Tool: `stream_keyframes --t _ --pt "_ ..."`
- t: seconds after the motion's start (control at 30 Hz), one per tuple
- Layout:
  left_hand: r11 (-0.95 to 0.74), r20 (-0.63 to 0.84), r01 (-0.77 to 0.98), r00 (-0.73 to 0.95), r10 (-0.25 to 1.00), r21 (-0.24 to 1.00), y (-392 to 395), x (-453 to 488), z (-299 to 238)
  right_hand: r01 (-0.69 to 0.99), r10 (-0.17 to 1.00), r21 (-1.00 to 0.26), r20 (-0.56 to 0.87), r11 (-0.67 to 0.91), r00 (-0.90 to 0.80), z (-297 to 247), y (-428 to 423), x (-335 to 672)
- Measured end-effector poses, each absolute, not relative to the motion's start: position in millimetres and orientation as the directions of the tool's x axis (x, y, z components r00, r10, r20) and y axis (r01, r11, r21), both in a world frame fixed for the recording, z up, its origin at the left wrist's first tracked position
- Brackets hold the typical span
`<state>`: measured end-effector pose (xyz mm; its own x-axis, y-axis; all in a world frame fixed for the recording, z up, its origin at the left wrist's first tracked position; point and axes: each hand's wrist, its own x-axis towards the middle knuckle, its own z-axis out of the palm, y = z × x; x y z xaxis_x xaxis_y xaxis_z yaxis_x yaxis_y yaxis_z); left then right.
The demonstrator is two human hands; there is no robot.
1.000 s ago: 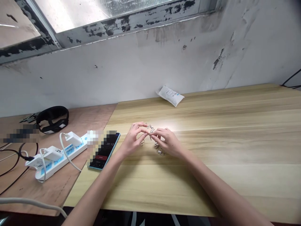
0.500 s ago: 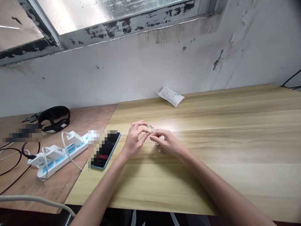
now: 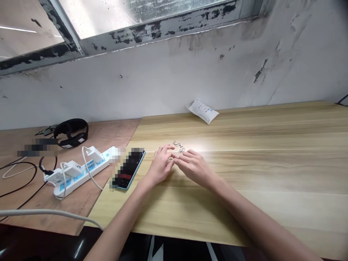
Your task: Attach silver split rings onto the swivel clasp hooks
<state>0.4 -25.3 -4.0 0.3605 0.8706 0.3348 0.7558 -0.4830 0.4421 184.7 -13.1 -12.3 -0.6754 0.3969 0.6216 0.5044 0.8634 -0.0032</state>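
Head view: far left of the fingers, dark cables (image 3: 19, 177) loop over a reddish board (image 3: 81, 203), and a black strap (image 3: 71, 132) lies behind them near the wall (image 3: 163, 90). Closer in, a white strip (image 3: 81, 170) with two chargers plugged in runs slantwise toward the fingers. Its near end stops by the seam where the reddish board meets the pale table (image 3: 272, 163). A phone (image 3: 127, 168) lies just inside that seam on the pale wood, near the left hand (image 3: 161, 166) but apart from it, with a narrow strip of bare wood between. The left hand rests low on the table, fingers loosely spread and bent, tips pointing right. The right hand (image 3: 194, 167) lies palm down just beside it, fingers stretched out close together, and its tips meet the left fingertips. A small glint of metal shows where the tips meet; whether either hand pinches it cannot be told. The clasps (image 3: 179, 146), a little heap of silvery metal, sit on the table just beyond the fingertips, on the wall side, not covered by either hand. Further behind them the wood is bare up to a white packet (image 3: 202, 110) lying against the wall. Right of the right hand the table runs wide and bare to the frame's edge. Both forearms cross the table's near edge, well behind the fingers.
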Motion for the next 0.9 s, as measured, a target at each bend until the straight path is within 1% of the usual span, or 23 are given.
stream_keyframes --t 0.1,0.17,0.23,0.3,0.43,0.57,0.63,0.7,0.73,0.83,0.9 --pt "-0.476 0.316 0.791 0.372 0.873 0.384 -24 -9 -3 0.445 0.344 0.008 0.621 0.896 -0.704 -16 -18 175" --pt "-0.466 0.318 0.806 0.362 0.876 0.366 -22 -20 -4 0.441 0.358 -0.021 0.619 0.897 -0.699 -19 -15 175" --pt "-0.479 0.32 0.795 0.374 0.87 0.373 -19 -32 -5 0.461 0.4 -0.059 0.601 0.885 -0.692 -23 -9 179" --pt "-0.479 0.309 0.781 0.377 0.873 0.401 -16 -41 -7 0.481 0.446 -0.094 0.559 0.872 -0.699 -25 -2 186" --pt "-0.437 0.236 0.757 0.368 0.899 0.485 -10 -50 -4 0.497 0.515 -0.178 0.485 0.849 -0.706 -27 3 195" --pt "-0.368 0.201 0.73 0.31 0.929 0.576 13 -40 4 0.488 0.558 -0.276 0.487 0.828 -0.672 -25 1 195" --pt "-0.318 0.175 0.795 0.265 0.948 0.518 31 -29 6 0.495 0.588 -0.32 0.502 0.808 -0.634 -25 3 196" --pt "-0.298 0.16 0.858 0.254 0.954 0.419 50 -15 6 0.507 0.62 -0.36 0.509 0.783 -0.597 -27 6 199" --pt "-0.287 0.164 0.87 0.241 0.957 0.4 59 -9 5 0.512 0.635 -0.377 0.508 0.772 -0.582 -28 8 201" --pt "-0.268 0.165 0.883 0.22 0.962 0.386 81 7 1 0.525 0.681 -0.434 0.488 0.732 -0.546 -32 14 206" --pt "-0.262 0.156 0.877 0.216 0.964 0.402 89 10 -1 0.515 0.708 -0.486 0.467 0.706 -0.53 -34 16 208"
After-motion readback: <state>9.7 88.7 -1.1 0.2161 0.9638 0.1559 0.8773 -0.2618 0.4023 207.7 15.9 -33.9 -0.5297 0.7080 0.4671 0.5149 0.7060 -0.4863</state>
